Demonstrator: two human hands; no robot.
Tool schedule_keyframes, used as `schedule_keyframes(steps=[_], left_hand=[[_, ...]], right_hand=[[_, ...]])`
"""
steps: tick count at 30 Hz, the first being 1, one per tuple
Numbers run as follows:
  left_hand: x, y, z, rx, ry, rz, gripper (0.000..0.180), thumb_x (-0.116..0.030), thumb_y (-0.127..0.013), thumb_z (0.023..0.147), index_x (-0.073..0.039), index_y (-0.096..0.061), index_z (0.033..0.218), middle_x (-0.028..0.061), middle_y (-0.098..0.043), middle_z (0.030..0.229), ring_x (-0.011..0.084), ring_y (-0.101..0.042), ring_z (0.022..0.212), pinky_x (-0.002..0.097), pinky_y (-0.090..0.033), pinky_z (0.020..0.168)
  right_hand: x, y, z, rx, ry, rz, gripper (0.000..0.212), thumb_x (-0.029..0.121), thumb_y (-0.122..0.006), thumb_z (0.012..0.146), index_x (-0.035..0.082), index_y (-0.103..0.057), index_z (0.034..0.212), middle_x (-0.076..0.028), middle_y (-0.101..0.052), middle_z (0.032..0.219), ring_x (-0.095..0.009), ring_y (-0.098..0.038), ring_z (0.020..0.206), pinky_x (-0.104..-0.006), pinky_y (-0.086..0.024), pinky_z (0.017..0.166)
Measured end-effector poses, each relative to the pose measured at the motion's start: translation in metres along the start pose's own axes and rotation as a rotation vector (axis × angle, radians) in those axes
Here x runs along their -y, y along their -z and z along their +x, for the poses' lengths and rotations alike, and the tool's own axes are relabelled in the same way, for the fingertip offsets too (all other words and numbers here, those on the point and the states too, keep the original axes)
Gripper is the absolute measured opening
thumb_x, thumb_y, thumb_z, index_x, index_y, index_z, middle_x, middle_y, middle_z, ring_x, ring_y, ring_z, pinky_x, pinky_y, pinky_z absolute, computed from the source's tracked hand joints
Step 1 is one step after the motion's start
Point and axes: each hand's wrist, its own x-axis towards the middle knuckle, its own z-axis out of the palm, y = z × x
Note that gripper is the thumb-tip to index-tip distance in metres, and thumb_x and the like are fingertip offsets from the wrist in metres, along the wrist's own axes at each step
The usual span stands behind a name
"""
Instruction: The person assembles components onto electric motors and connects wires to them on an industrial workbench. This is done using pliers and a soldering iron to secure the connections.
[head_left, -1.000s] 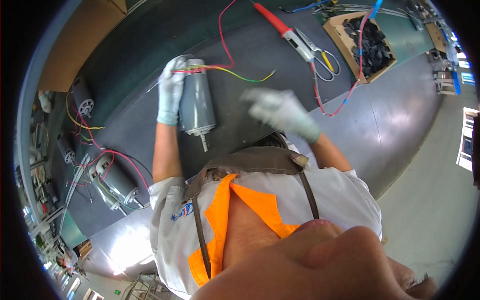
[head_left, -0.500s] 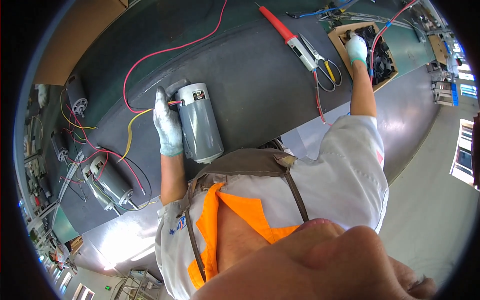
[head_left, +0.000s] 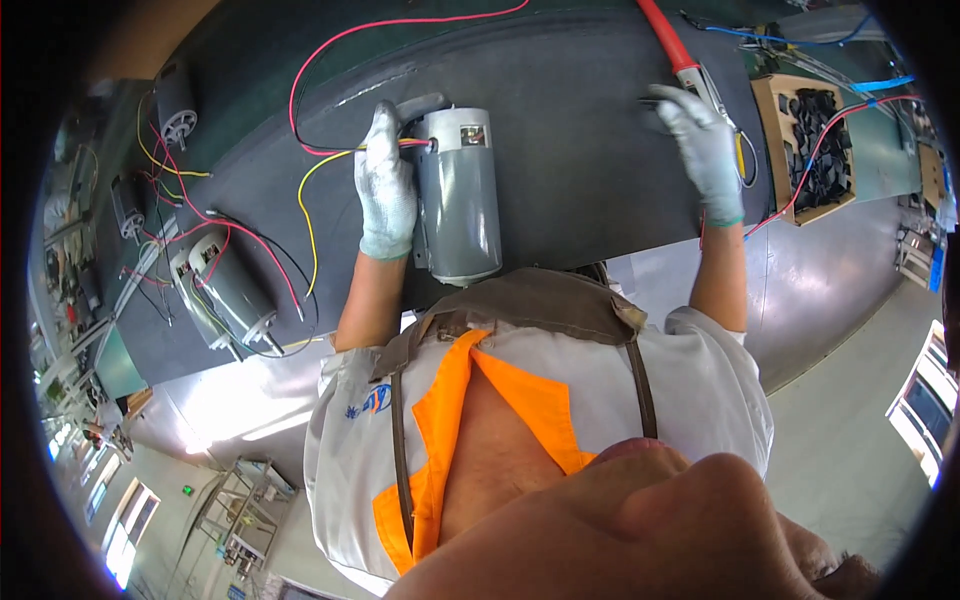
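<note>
My left hand (head_left: 386,185), in a pale glove with dark fingertips, is closed around the red and yellow wires (head_left: 340,151) beside a grey motor (head_left: 466,215). The motor has a silver band at its far end, where the wires enter, and lies on the dark bench just right of that hand. My right hand (head_left: 705,158), also gloved, hangs over the bench between the motor and a cardboard box (head_left: 767,120) of black pieces (head_left: 822,150). Its fingers point left, drawn together; something dark at their blurred tips cannot be made out.
A red and grey tool (head_left: 672,40) with a cord lies beyond my right hand, partly covering scissors (head_left: 748,158). Several motors (head_left: 232,280) with loose wires lie at the left. A red and blue cable (head_left: 835,118) crosses the box. The dark bench (head_left: 575,150) ends near my waist.
My right hand has come out of the box of black pieces and moved left over the bench. My left hand stays at the wires beside the motor. The whole view has shifted.
</note>
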Motion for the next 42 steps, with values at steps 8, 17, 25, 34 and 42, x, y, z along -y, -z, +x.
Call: schedule_keyframes(steps=[8,17,25,34,42], left_hand=[[0.015,0.016,0.001,-0.021,-0.086,-0.021,0.041,-0.026,-0.044,0.108,0.005,-0.069,0.117,0.0112,-0.072,0.109,0.0147,-0.066,0.099,0.0297,-0.050,0.093],[0.002,0.003,0.002,0.099,-0.115,0.197,0.028,-0.012,-0.063,0.097,0.001,-0.068,0.121,0.0078,-0.068,0.116,0.0142,-0.063,0.105,0.0273,-0.048,0.096],[-0.004,0.003,-0.001,0.136,-0.170,0.284,0.026,-0.007,-0.065,0.093,0.001,-0.069,0.118,0.0097,-0.064,0.118,0.0166,-0.061,0.109,0.0295,-0.047,0.099],[0.003,0.005,0.003,0.097,-0.078,0.121,0.029,-0.012,-0.053,0.099,0.005,-0.067,0.118,0.0106,-0.069,0.114,0.0168,-0.062,0.106,0.0306,-0.047,0.099],[0.001,0.000,0.005,0.111,-0.061,0.165,0.028,-0.013,-0.052,0.100,0.003,-0.067,0.119,0.0117,-0.066,0.119,0.0184,-0.060,0.112,0.0321,-0.044,0.102]], right_hand=[[0.086,-0.069,-0.008,0.064,-0.256,0.205,0.022,0.008,-0.071,0.091,0.002,-0.074,0.112,-0.011,-0.072,0.091,-0.014,-0.068,0.072,-0.0257,-0.053,0.066],[0.106,-0.157,-0.027,-0.056,0.662,-0.434,0.034,0.009,-0.072,0.081,0.009,-0.068,0.114,-0.010,-0.068,0.095,-0.028,-0.066,0.077,-0.0395,-0.055,0.066],[0.128,-0.142,-0.010,0.309,-0.398,0.699,0.024,0.010,-0.073,0.091,0.000,-0.071,0.113,0.000,-0.069,0.087,-0.005,-0.062,0.074,-0.0212,-0.050,0.062],[0.096,-0.126,-0.024,0.272,-0.547,0.998,0.019,0.004,-0.067,0.095,-0.004,-0.068,0.112,-0.004,-0.067,0.087,-0.008,-0.061,0.073,-0.0230,-0.049,0.060],[0.094,-0.145,-0.038,0.250,-0.526,1.078,0.019,0.004,-0.065,0.096,-0.004,-0.069,0.114,-0.003,-0.067,0.086,-0.007,-0.060,0.072,-0.0223,-0.049,0.062]])
